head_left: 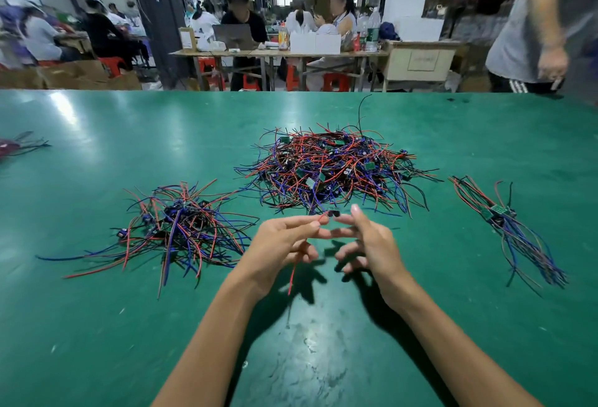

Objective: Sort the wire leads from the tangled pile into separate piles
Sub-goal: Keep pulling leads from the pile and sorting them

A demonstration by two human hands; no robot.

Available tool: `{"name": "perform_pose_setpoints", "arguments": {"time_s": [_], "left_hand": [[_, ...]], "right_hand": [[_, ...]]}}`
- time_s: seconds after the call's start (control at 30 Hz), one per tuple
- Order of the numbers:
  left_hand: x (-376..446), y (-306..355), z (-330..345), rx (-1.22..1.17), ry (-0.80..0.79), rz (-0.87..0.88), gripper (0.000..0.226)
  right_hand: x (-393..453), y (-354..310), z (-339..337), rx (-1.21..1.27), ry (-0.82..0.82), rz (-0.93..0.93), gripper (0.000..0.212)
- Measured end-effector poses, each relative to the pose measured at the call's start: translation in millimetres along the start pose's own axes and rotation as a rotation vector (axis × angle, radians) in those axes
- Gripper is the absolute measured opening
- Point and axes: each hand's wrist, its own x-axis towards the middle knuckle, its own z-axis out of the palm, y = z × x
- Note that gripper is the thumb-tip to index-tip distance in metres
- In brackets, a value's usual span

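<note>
A large tangled pile [333,170] of red, blue and black wire leads with small green boards lies at the table's middle. A smaller pile [181,228] sits to its left, and a straighter bundle [508,228] lies at the right. Just in front of the big pile, my left hand [281,244] pinches a red wire lead [293,274] that hangs down below its fingers. A small black part [333,213] sits at the lead's top end. My right hand [369,244] has its fingertips at that black part, fingers curled and spread.
The green table [307,342] stretches wide around the piles. A few dark leads [19,144] lie at the far left edge. Beyond the table, people sit at benches, and a person [534,34] stands at the back right corner.
</note>
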Motion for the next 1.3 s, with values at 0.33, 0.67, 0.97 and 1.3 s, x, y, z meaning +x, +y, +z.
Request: {"name": "perform_pose_setpoints", "arguments": {"time_s": [0.33,0.67,0.97,1.3], "left_hand": [[1,-11,16,0.334,0.223,0.227,0.015],[-6,-8,20,0.163,-0.161,0.099,0.017],[-6,15,-6,-0.088,0.220,0.282,0.011],[-12,0,-69,0.942,1.284,-0.029,0.045]], "right_hand": [[8,-4,-22,0.202,0.111,-0.154,0.021],[6,-5,-24,0.216,0.182,-0.257,0.024],[17,10,-26,-0.198,0.193,-0.318,0.028],[37,26,-20,-1.007,0.242,-0.411,0.017]]}}
